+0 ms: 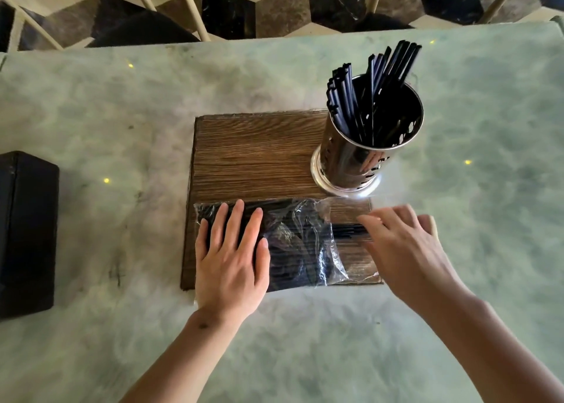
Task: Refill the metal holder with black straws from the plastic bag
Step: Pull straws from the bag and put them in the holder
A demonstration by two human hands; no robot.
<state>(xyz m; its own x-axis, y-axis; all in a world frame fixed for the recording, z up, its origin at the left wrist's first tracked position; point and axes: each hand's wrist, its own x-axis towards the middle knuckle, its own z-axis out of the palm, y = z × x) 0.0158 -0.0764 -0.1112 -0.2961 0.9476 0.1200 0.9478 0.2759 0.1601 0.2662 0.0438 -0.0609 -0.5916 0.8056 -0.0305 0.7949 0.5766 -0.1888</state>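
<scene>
no text, label, brand, number or sign can be read on anything in view.

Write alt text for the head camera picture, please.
A person's left hand presses flat on a plastic bag of black straws lying on a wooden board, while the right hand reaches its open end. A metal holder stands behind.

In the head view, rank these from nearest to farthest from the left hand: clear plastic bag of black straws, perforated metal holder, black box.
1. Clear plastic bag of black straws: under the left hand.
2. Perforated metal holder: beyond, to the right.
3. Black box: far left.
</scene>
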